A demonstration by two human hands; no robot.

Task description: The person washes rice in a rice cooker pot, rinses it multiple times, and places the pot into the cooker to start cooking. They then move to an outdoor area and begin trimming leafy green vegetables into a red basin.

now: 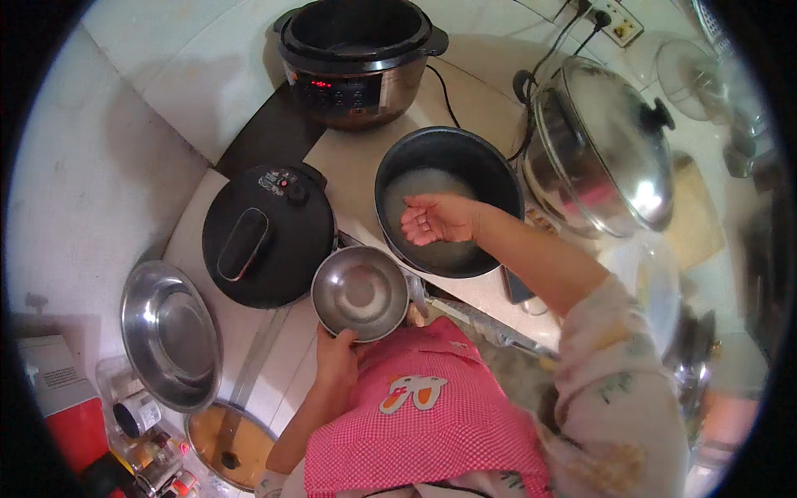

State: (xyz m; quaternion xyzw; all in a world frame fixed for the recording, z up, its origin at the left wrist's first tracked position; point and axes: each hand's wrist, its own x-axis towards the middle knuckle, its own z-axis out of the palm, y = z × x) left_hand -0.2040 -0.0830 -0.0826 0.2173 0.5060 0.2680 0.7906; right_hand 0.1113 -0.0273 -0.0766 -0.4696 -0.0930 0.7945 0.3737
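Observation:
My left hand [339, 358] grips the near rim of a small stainless steel bowl [364, 289], which is tipped so that its inside faces me. The bowl holds no visible contents. Over a dark inner pot [386, 233] hangs my right hand [438, 219], its fingers curled in and looking wet. I see nothing between those fingers. Cloudy liquid [429, 180] covers the bottom of the pot, partly hidden by my hand and forearm. Just left of the small bowl is a round black cooker lid [299, 243] with a long handle.
An electric pressure cooker [348, 96], uncovered and with a lit display, stands behind. At right is a lidded steel steamer pot [598, 149], near power cords. A steel basin [171, 336] and a glass lid [230, 445] lie at left, with jars below. A phone-like object [518, 286] lies under my right forearm.

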